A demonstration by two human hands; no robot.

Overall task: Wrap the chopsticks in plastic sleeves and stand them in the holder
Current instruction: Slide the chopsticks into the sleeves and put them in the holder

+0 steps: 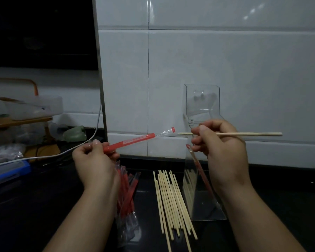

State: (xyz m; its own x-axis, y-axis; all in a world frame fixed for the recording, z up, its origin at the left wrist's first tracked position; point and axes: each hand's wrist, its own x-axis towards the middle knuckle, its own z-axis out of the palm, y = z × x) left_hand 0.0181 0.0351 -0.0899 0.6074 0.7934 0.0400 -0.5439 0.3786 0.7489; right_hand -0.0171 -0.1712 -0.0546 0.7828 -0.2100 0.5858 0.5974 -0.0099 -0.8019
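My left hand [94,160] grips the lower end of a red plastic sleeve [135,140] whose clear open end points up and to the right. My right hand [220,146] pinches a bare wooden chopstick [253,134] held level, its thin tip just right of the sleeve's mouth, not inside it. A clear plastic holder [204,206] stands on the black counter below my right hand, with one red-sleeved chopstick [200,168] leaning in it. Several bare chopsticks [171,200] lie on the counter to its left. A pile of red sleeves [125,197] lies beneath my left forearm.
White tiled wall [225,60] rises right behind the holder. At the left are a white cable [53,154], a blue box [7,172], a wooden rack with plastic containers [31,108] and a dark window.
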